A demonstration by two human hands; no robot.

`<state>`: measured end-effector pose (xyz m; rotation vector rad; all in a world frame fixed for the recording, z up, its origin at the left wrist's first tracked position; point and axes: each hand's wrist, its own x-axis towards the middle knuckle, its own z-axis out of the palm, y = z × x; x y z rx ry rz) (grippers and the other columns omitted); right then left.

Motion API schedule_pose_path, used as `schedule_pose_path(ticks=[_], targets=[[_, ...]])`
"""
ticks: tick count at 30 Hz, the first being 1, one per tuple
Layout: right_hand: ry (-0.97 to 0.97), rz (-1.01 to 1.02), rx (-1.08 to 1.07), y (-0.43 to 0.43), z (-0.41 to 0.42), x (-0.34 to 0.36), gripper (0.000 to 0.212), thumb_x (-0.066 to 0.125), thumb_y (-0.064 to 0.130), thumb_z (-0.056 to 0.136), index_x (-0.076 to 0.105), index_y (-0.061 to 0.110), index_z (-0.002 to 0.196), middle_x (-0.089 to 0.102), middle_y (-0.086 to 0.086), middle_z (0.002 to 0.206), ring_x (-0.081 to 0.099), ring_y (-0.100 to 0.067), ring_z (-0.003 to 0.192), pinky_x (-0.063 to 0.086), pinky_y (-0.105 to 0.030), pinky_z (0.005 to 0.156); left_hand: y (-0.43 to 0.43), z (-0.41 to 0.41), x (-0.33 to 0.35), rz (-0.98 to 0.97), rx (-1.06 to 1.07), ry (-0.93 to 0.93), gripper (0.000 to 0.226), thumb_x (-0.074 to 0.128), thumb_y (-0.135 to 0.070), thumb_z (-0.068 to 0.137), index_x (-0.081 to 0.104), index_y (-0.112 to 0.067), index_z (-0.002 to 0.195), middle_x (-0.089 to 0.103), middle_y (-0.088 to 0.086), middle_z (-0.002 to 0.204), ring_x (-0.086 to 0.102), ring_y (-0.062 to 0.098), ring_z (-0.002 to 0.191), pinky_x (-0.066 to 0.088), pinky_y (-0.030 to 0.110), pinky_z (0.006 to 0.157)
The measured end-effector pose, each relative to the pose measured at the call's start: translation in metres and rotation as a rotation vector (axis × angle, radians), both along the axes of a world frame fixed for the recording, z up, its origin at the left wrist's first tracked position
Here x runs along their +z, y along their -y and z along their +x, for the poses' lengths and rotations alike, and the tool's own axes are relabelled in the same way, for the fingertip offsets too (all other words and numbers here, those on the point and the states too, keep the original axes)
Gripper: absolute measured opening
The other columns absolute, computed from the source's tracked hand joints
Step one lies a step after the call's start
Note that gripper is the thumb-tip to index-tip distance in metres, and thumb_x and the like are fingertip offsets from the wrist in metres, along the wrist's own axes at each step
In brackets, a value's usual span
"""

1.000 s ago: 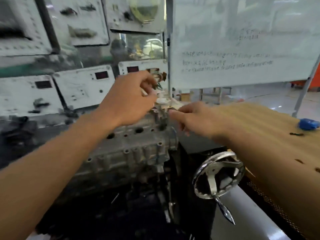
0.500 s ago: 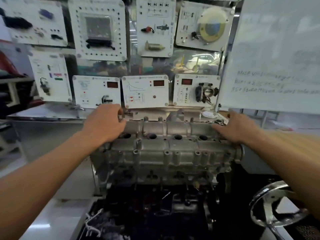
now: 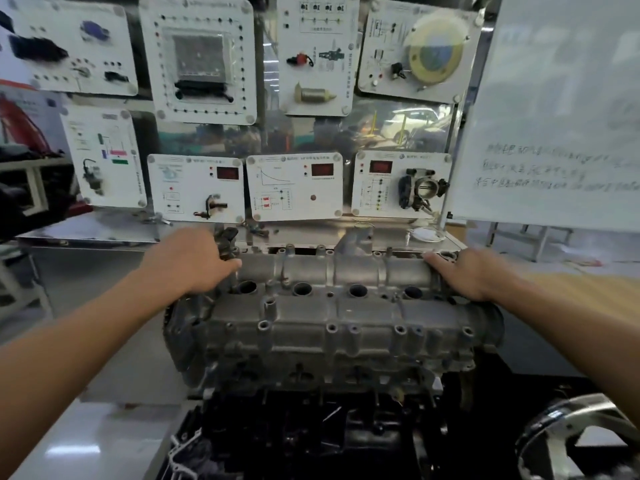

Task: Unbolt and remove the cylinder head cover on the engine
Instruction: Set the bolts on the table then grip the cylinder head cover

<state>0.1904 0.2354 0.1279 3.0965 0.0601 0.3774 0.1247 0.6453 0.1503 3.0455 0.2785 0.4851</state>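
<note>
The grey cast cylinder head cover (image 3: 332, 306) lies across the top of the engine (image 3: 311, 427) in the middle of the head view, with a row of round plug holes along its centre. My left hand (image 3: 188, 263) grips the cover's far left end, fingers curled over its edge. My right hand (image 3: 467, 273) grips the far right end the same way. Both forearms reach in from the lower corners.
A board of white training panels (image 3: 294, 185) stands right behind the engine. A whiteboard (image 3: 554, 116) hangs at the right. A chrome handwheel (image 3: 571, 441) sits at the lower right, beside the engine stand. A steel shelf (image 3: 86, 230) runs behind on the left.
A second ago both hands were together at one end of the cover, the left pinching a small part. They have spread apart and now hold the cover's two ends; my view swung left.
</note>
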Motion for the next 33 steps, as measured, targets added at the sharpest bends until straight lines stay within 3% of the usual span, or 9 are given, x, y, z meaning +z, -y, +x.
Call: schedule_pose_path(ticks=[2,4,7,12,17,21,26,29,33], targets=[[-0.012,-0.025,-0.005,0.003,0.004,-0.003,0.057,0.022,0.061,0.1,0.066,0.024,0.1,0.054,-0.014,0.078,0.055,-0.03,0.08,0.038,-0.032,0.063,-0.003,0.002,0.002,0.027,-0.006,-0.036,0.055,0.068,-0.065,0.079,0.054,-0.012,0.076,0.06,0.004,0.072,0.058,0.018,0.065,0.04,0.03,0.054],[0.019,0.026,-0.028,0.007,0.009,-0.005,0.07,0.025,0.065,0.097,0.064,0.008,0.082,0.056,-0.014,0.077,0.051,-0.027,0.073,0.04,-0.032,0.064,-0.003,0.005,0.001,0.03,-0.01,-0.082,0.053,0.076,-0.06,0.075,0.052,-0.012,0.079,0.06,0.004,0.073,0.058,0.018,0.066,0.039,0.03,0.053],[0.062,0.107,-0.051,0.002,0.004,-0.004,0.074,0.027,0.069,0.095,0.053,0.01,0.057,0.056,-0.012,0.076,0.053,-0.027,0.072,0.042,-0.033,0.069,-0.003,0.011,-0.004,-0.062,0.004,-0.044,0.053,0.083,-0.054,0.07,0.05,-0.013,0.077,0.059,0.005,0.072,0.057,0.019,0.066,0.039,0.03,0.054],[0.019,0.142,-0.027,0.0,-0.015,0.005,0.071,0.027,0.066,0.096,0.057,0.011,0.064,0.055,-0.007,0.084,0.059,-0.026,0.081,0.044,-0.031,0.069,0.009,-0.01,-0.001,-0.197,0.041,0.031,0.054,0.087,-0.05,0.066,0.05,-0.012,0.074,0.06,0.007,0.071,0.057,0.021,0.066,0.039,0.03,0.052],[0.153,0.319,-0.047,0.009,-0.009,0.016,0.063,0.04,0.07,0.09,0.044,0.023,0.048,0.045,0.007,0.041,0.042,-0.011,0.04,0.031,-0.019,0.042,0.006,-0.015,0.015,-0.3,0.001,0.085,0.048,0.092,-0.041,0.063,0.06,-0.007,0.072,0.064,0.008,0.063,0.06,0.02,0.059,0.037,0.027,0.046],[0.216,0.328,-0.022,0.021,-0.002,0.06,0.07,0.037,0.077,0.083,0.057,0.015,0.06,0.056,0.0,0.054,0.053,-0.017,0.052,0.04,-0.023,0.049,0.015,-0.021,0.062,-0.29,-0.02,0.202,0.05,0.093,-0.039,0.062,0.061,-0.001,0.068,0.061,0.012,0.059,0.059,0.023,0.055,0.038,0.026,0.043],[0.34,0.284,-0.077,0.066,-0.002,0.12,0.071,0.036,0.077,0.079,0.058,0.012,0.063,0.053,-0.01,0.064,0.051,-0.024,0.06,0.033,-0.029,0.051,0.054,-0.005,0.122,-0.277,-0.093,0.277,0.056,0.095,-0.043,0.053,0.059,0.0,0.057,0.055,0.009,0.049,0.053,0.021,0.047,0.033,0.025,0.041],[0.311,0.26,-0.131,0.113,-0.005,0.131,0.064,0.04,0.068,0.09,0.054,0.014,0.059,0.052,-0.015,0.066,0.048,-0.026,0.062,0.032,-0.032,0.053,0.1,0.024,0.142,-0.294,-0.185,0.272,0.059,0.095,-0.043,0.052,0.054,-0.001,0.053,0.051,0.008,0.045,0.049,0.022,0.045,0.03,0.026,0.043],[0.303,0.342,-0.292,0.197,-0.012,0.119,0.069,0.045,0.067,0.087,0.061,0.004,0.063,0.057,-0.016,0.066,0.053,-0.028,0.064,0.034,-0.032,0.052,0.186,0.082,0.138,-0.302,-0.317,0.193,0.06,0.093,-0.045,0.058,0.046,-0.007,0.053,0.045,0.005,0.044,0.045,0.02,0.043,0.027,0.027,0.044]])
